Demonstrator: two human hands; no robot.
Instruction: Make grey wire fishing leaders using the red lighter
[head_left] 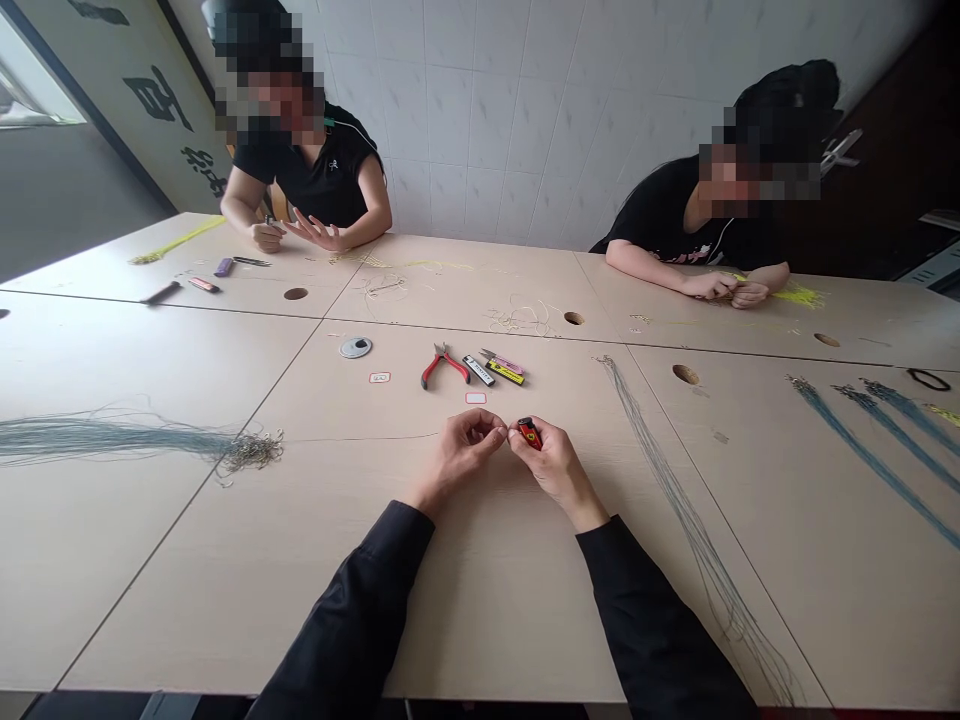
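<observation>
My left hand (pixel 466 450) pinches the end of a thin blue-grey cord (pixel 360 438), which runs left across the table. My right hand (pixel 551 458) is closed around a red and black lighter (pixel 530 432), its fingertips close to my left fingertips. Whatever tiny part lies between the fingertips is too small to make out. At the left lies a bundle of blue-grey cords (pixel 150 440) with metal clasps (pixel 255 450) at its end. Red-handled pliers (pixel 445 366) lie just beyond my hands, beside a white lighter (pixel 478 370) and a yellow one (pixel 505 373).
More cord bundles lie to the right (pixel 675 490) and far right (pixel 862 450). A round metal cover (pixel 355 347) lies beyond my left hand. Two people sit across the table (pixel 480 580), one at left (pixel 315 180), one at right (pixel 697 220), with yellow cords near them.
</observation>
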